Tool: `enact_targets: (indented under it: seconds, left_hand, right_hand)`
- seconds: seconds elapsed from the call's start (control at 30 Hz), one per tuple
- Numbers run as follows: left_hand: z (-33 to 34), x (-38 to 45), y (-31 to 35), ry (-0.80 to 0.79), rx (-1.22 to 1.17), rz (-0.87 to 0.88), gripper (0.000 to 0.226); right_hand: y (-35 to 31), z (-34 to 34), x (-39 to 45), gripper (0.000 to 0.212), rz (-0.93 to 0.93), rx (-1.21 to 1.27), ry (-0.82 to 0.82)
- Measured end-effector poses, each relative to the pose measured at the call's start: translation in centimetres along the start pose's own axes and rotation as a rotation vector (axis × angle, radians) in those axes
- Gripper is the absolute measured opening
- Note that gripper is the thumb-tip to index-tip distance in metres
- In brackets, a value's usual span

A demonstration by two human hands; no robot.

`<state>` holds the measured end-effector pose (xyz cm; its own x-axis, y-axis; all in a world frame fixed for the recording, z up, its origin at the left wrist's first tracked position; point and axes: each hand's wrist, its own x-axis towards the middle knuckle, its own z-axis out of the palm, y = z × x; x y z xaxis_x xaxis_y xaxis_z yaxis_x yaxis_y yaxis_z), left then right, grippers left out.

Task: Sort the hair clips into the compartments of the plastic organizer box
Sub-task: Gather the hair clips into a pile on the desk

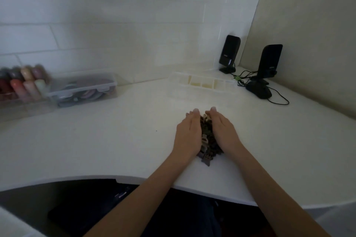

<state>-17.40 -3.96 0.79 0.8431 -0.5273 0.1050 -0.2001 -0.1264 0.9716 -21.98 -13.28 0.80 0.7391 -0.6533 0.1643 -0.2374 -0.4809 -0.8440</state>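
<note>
A heap of small hair clips [208, 141], mostly dark brown with a few beige and grey ones, lies on the white desk near its front edge. My left hand [187, 132] presses against the heap's left side and my right hand [223, 131] against its right side, palms facing each other, fingers straight. The clear plastic organizer box [202, 84] with several compartments sits farther back, beyond my fingertips, and looks open; no clips show in its compartments.
Two black speakers [229, 54] [269, 61] and a black mouse [259, 90] with cables stand at the back right corner. A lidded clear container [82, 90] and a clear rack of coloured items [23, 82] sit at the back left. The desk's curved front edge [115, 177] is near me.
</note>
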Motion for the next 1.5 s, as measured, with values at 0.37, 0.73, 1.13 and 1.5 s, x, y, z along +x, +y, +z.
enact_targets:
  seconds: [0.37,0.73,1.13,1.5]
  left_hand:
    - [-3.0,4.0,-1.4,-0.030,-0.146,-0.063,0.054]
    - [-5.0,5.6,-1.2,0.146,-0.077,0.140,0.042]
    - [-7.3,10.6,-3.4,0.221,-0.066,0.024,0.040]
    - [-13.7,13.0,-2.4,0.028,-0.711,-0.437,0.062]
  right_hand:
    - [0.7,-0.5,-2.5,0.090,-0.456,-0.639,-0.250]
    - [1.0,-2.0,1.8,0.041,-0.149,-0.094,0.250]
    - [-1.7,-0.2,10.8,0.010,-0.077,-0.723,0.103]
    - [-2.8,2.3,8.2,0.010,-0.287,-0.604,0.194]
